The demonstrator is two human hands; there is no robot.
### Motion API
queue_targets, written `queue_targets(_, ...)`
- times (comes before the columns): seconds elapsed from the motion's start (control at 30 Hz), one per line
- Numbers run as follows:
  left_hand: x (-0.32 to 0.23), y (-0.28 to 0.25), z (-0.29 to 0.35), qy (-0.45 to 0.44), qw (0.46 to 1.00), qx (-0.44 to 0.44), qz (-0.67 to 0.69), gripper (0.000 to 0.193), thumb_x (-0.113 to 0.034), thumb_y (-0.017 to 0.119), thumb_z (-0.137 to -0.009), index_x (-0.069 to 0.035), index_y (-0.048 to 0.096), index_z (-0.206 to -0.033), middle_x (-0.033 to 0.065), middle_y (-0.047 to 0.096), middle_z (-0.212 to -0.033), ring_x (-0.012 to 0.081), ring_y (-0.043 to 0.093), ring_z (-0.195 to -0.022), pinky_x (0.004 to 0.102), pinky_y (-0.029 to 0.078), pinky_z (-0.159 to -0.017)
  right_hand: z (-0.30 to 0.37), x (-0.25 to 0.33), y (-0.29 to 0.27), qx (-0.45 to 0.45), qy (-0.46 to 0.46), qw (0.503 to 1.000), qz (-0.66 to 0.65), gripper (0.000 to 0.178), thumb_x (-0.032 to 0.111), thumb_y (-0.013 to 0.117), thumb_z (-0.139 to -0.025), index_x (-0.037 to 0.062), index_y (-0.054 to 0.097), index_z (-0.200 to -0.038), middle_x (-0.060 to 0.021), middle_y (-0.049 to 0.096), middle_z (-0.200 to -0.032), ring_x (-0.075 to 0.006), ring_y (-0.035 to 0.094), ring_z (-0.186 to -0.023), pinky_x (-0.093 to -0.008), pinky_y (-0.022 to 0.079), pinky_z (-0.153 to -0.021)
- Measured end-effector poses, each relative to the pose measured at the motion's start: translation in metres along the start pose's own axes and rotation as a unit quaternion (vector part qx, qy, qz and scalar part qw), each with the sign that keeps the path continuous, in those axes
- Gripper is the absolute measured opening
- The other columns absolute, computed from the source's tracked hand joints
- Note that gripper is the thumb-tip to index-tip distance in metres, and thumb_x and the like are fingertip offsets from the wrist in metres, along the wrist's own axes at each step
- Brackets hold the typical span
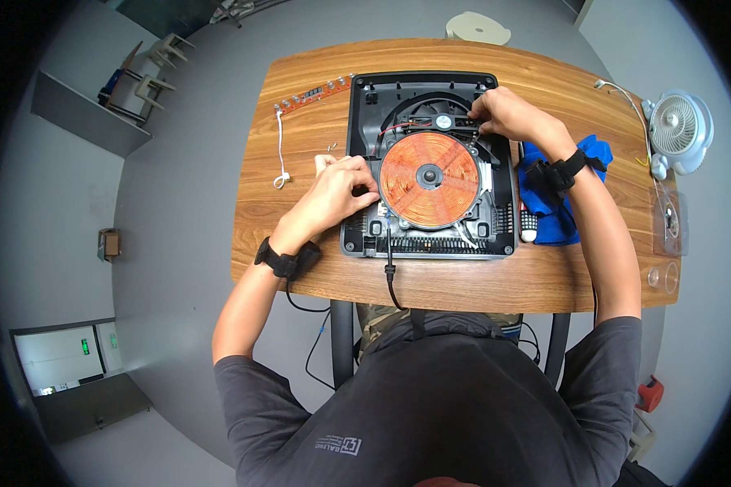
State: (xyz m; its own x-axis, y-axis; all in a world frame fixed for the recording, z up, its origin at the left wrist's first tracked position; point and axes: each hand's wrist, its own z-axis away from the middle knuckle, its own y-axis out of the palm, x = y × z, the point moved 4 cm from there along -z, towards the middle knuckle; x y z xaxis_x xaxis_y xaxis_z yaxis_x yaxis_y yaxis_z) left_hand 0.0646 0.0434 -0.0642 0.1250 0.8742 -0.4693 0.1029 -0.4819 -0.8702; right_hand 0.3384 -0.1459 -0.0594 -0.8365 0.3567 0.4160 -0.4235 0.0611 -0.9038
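In a grey-walled room, a wood-grain bench [463,284] is carrying an opened appliance, and I am following it remotely through the head camera. Nearest me, a black cord [390,276] is running from the shell toward the bench's near edge, where margin is looking slim. The black shell [356,122] is lying open side up, and the copper coil [430,158] is sitting inside it. By my reading, the work is standing partway: the coil is occupying its place, while the shell is lacking a cover. A blue cloth [552,223] is crowding the shell's right wall; on the left, wood is stretching more openly. The left hand [337,188] is bending its fingertips toward the coil's left rim; whether its grip is closing on anything, I cannot tell. Farther in, a black cooling fan [443,122] is showing past the coil's far rim, and the right hand [512,116] is bunching its fingers near the fan frame's right end, its grip also too hidden to judge. Far left, a red circuit strip [313,96] is lying outside the shell, by my reading awaiting attention, its white cable [281,150] trailing loose. Beyond the bench's far edge, a pale stool [477,29] is standing.
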Motion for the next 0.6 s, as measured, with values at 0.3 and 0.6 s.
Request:
queue_targets(0.3,0.005,0.004,-0.005,-0.05,0.998,0.033,0.001,0.014,-0.018,0.083,-0.083,-0.007,0.075,-0.08,0.0023,0.068,-0.085,0.0195,0.062,-0.086,0.0375,0.03,-0.089,0.0,0.0,-0.002,0.002,-0.016,1.0,-0.012,0.036,0.0,0.081,-0.078,-0.0038,0.072,-0.113,-0.0214,0.075,-0.104,-0.0325,0.073,-0.099,-0.0384,0.059,-0.087)
queue_targets(0.6,0.01,0.007,-0.014,-0.064,0.996,0.055,0.012,0.016,-0.016,0.086,-0.076,-0.007,0.073,-0.073,0.0016,0.068,-0.078,0.0201,0.064,-0.083,0.0363,0.033,-0.089,-0.001,-0.007,0.002,-0.002,-0.027,0.999,-0.017,0.034,0.002,0.082,-0.078,-0.0033,0.073,-0.111,-0.0205,0.075,-0.103,-0.0328,0.073,-0.098,-0.0389,0.059,-0.086)
